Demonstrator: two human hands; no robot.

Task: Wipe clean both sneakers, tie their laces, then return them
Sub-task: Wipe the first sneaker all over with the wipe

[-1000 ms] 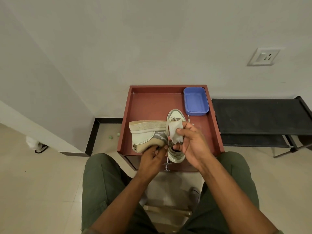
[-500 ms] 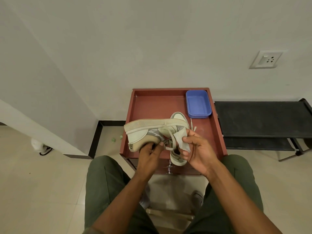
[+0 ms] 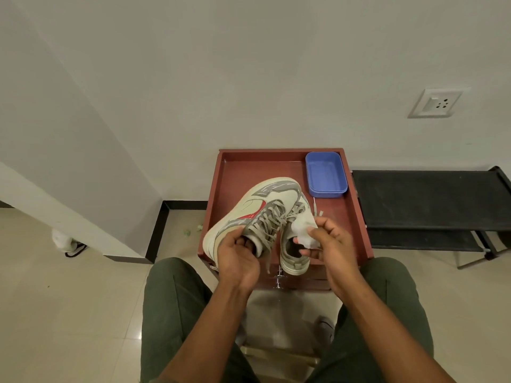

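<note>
The left hand (image 3: 237, 255) grips one sneaker (image 3: 249, 217) at its opening, above the tray's (image 3: 221, 189) near edge. The right hand (image 3: 329, 244) pinches a white wipe (image 3: 304, 233) over the second sneaker (image 3: 294, 258).

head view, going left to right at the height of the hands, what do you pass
White bag on the floor → left hand holding a sneaker → wipe → right hand → black rack
</note>
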